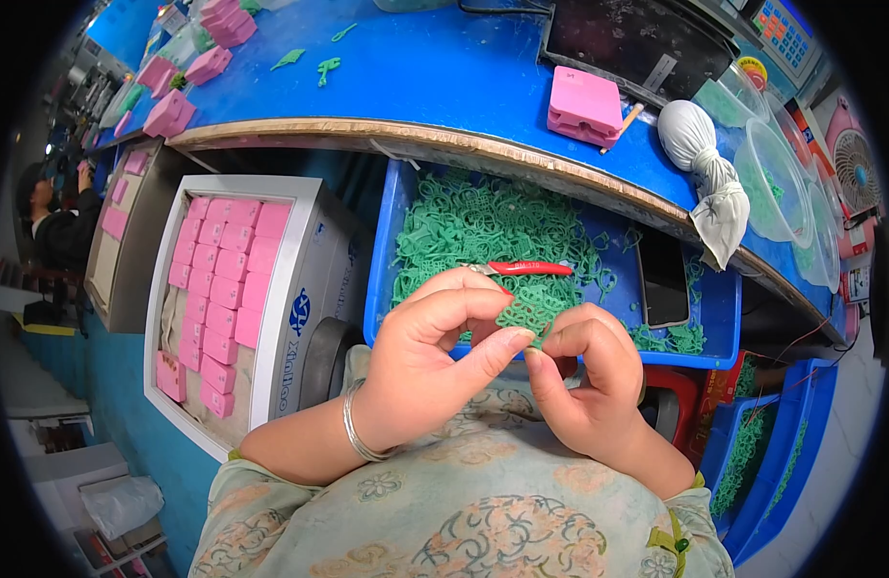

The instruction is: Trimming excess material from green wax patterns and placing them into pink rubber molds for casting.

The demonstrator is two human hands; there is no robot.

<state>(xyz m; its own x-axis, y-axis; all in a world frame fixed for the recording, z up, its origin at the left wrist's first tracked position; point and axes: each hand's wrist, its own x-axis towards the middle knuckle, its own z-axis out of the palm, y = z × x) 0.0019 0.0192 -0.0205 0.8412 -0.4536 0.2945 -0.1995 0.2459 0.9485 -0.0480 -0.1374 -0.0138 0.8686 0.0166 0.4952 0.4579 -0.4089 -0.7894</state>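
Observation:
A small green openwork piece (528,316), lattice-like and perhaps wax, is pinched between the fingertips of both hands. My left hand (454,332) grips its left side with thumb and forefinger, a silver bangle on that wrist. At its lower right edge, my right hand (591,376) is closed, thumb against forefinger. Just beyond the hands, red-handled pliers (526,269) lie on a heap of green openwork pieces (493,217) in a blue tray (379,279). My left fingers hide part of the pliers.
A dark phone (662,279) lies in the tray's right part. The blue bench (416,82) above it carries a pink block (585,101) and a tied white cloth bag (700,164). Pink blocks (228,265) fill a white-framed box at left. Another person (64,217) sits far left.

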